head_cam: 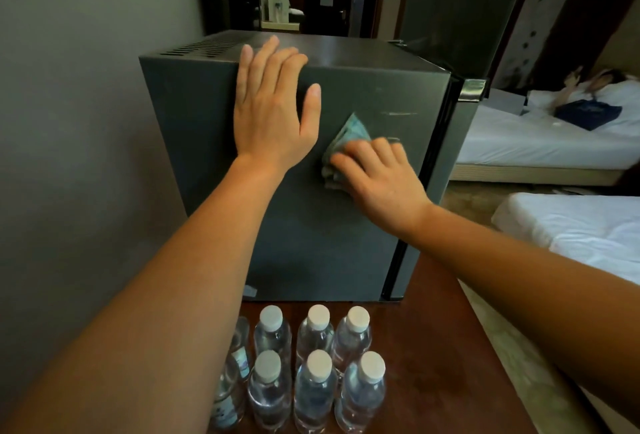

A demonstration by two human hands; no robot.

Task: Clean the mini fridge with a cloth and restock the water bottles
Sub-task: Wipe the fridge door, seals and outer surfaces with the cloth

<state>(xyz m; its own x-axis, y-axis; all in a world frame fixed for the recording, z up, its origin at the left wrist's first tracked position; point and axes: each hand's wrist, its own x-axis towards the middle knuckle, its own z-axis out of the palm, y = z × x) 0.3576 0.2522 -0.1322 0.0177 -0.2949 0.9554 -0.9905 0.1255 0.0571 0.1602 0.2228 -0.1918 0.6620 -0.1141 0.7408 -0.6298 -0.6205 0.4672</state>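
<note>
The mini fridge (pixel 311 226) is being wiped on its near side panel, so cleaning is judged to be only partly done, while the water bottles (pixel 315 364) are being left upright, long axes vertical and caps up, on the table (pixel 450 347) just in front, none yet restocked. The cloth (pixel 346 136) is being held bunched under the right hand's (pixel 381 177) curled fingers, and the fridge, door side facing right, is being steadied by the flat, straight-fingered left hand (pixel 270 115) at its top edge.
</note>
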